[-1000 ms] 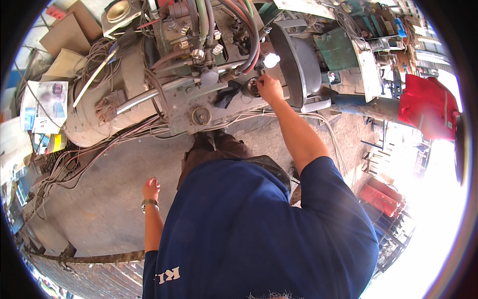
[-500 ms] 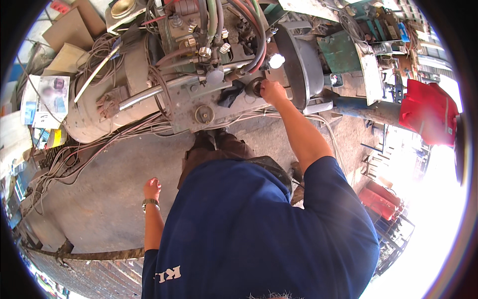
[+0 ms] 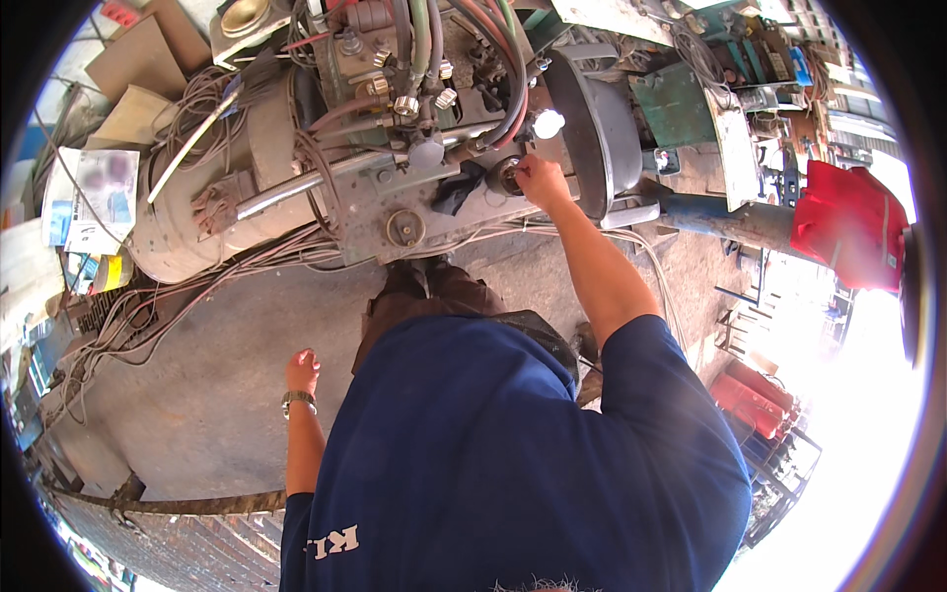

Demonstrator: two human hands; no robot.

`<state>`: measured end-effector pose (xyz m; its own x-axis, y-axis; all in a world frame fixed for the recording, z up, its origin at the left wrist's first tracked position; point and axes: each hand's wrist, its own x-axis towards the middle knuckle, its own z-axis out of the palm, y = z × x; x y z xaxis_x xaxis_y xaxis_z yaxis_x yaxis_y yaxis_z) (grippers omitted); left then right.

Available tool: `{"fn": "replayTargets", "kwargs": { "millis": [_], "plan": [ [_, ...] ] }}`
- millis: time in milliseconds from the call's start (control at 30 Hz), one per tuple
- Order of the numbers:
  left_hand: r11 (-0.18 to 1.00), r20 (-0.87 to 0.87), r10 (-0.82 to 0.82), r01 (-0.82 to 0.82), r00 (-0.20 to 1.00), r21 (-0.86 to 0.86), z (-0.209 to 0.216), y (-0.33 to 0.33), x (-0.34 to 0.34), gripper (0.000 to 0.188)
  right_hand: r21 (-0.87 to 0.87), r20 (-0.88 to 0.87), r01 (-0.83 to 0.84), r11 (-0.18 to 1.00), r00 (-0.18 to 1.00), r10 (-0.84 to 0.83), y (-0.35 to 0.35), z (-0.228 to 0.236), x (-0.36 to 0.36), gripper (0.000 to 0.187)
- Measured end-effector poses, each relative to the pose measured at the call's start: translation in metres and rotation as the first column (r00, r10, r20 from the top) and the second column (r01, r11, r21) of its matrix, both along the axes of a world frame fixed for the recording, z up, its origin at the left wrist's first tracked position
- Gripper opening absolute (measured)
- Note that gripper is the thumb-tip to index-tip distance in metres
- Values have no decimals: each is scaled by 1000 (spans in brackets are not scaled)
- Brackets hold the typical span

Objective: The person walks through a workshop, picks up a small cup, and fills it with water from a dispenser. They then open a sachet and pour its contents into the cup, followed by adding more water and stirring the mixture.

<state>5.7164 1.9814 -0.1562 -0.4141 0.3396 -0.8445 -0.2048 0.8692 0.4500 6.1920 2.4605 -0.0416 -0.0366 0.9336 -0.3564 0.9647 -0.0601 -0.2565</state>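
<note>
My right hand (image 3: 539,182) reaches forward to a grey machine (image 3: 375,202) and pinches a dark round knob (image 3: 507,176) on its front face. Just above the hand a shiny round cap (image 3: 547,123) glares in the light. A black rag (image 3: 456,189) lies on the machine left of the knob. Coloured hoses (image 3: 424,44) run into the machine's top. My left hand (image 3: 302,372), with a watch on its wrist, hangs at my side over the concrete floor, fingers loosely curled and holding nothing.
Loose cables (image 3: 148,306) trail over the floor at the left. Cardboard pieces (image 3: 138,54) and papers (image 3: 94,192) lie beyond them. A red cloth (image 3: 848,227) hangs at the right, with red cans (image 3: 755,400) below it. A blue pipe (image 3: 725,217) juts out at the right.
My right hand has stayed at the knob, its fingers shifting slightly on it. The left hand hangs as before. The view has tipped a little.
</note>
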Motion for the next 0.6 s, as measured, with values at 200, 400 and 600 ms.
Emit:
{"fn": "replayTargets", "kwargs": {
  "millis": [200,400,600],
  "plan": [
    [1000,-28,-26,26,999,6,-3,1,-2,30,47,-66,-38,998,997,41,0,-3,4,27],
    [1000,-11,-10,10,1000,13,-3,4,-2,29,41,-17,-83,996,996,84,0,-3,2,27],
    [1000,2,-4,4,1000,18,-2,3,-2,30,33,-62,-99,995,993,101,3,-5,1,28]
  ]
}}
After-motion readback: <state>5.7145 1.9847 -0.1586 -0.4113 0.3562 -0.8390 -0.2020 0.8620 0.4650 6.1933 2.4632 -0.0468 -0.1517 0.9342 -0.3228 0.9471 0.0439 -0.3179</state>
